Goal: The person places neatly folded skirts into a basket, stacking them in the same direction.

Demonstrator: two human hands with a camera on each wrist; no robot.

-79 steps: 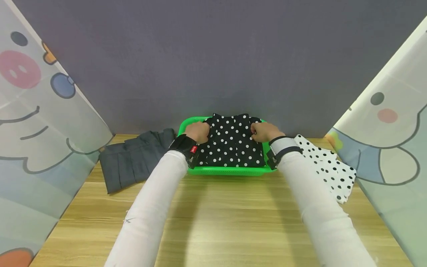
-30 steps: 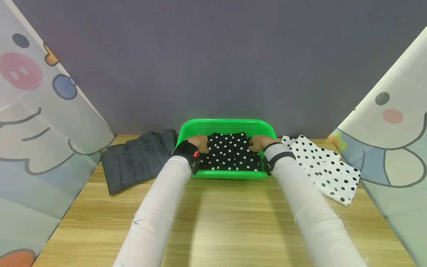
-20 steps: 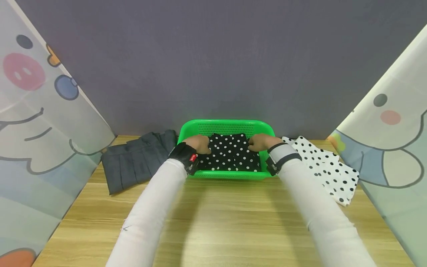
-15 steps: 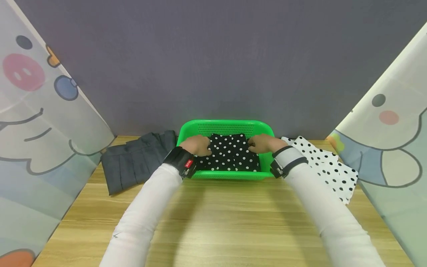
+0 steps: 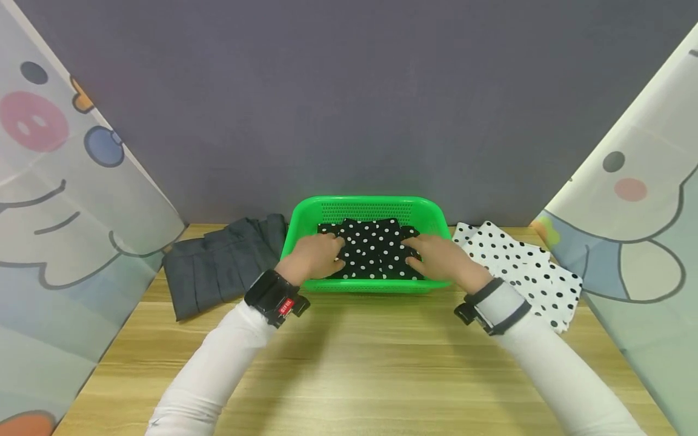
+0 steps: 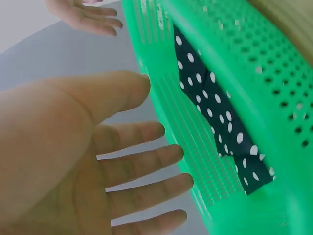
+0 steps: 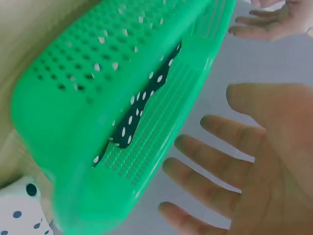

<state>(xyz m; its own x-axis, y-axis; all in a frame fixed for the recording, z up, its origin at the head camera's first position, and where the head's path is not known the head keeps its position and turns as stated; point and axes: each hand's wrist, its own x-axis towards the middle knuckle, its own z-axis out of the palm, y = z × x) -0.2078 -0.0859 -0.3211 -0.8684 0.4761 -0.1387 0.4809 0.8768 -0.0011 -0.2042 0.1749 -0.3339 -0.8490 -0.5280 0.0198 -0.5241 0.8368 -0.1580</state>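
Note:
A folded black garment with white polka dots [image 5: 371, 248] lies inside a green plastic basket [image 5: 371, 286] against the back wall. Over the basket's left part is my left hand [image 5: 313, 257], its fingers spread and nothing in them. The left wrist view shows that hand [image 6: 107, 161] above the rim, palm and fingers bare. Across from it, my right hand [image 5: 442, 260] hovers over the basket's right part, fingers apart and holding nothing. In the right wrist view the right hand's fingers [image 7: 215, 156] are extended beside the basket rim, clear of the dotted garment [image 7: 131, 120].
A dark grey pleated garment [image 5: 218, 266] lies folded on the wooden table [image 5: 371, 363] left of the basket. To the right, a white garment with black dots [image 5: 518, 266] lies folded. A grey wall [image 5: 349, 109] closes off the back; cartoon-printed panels flank both sides.
The dotted garment went down into the basket between the two hands. Both hands then let go, their fingers opening, and they have risen and drawn back towards the person.

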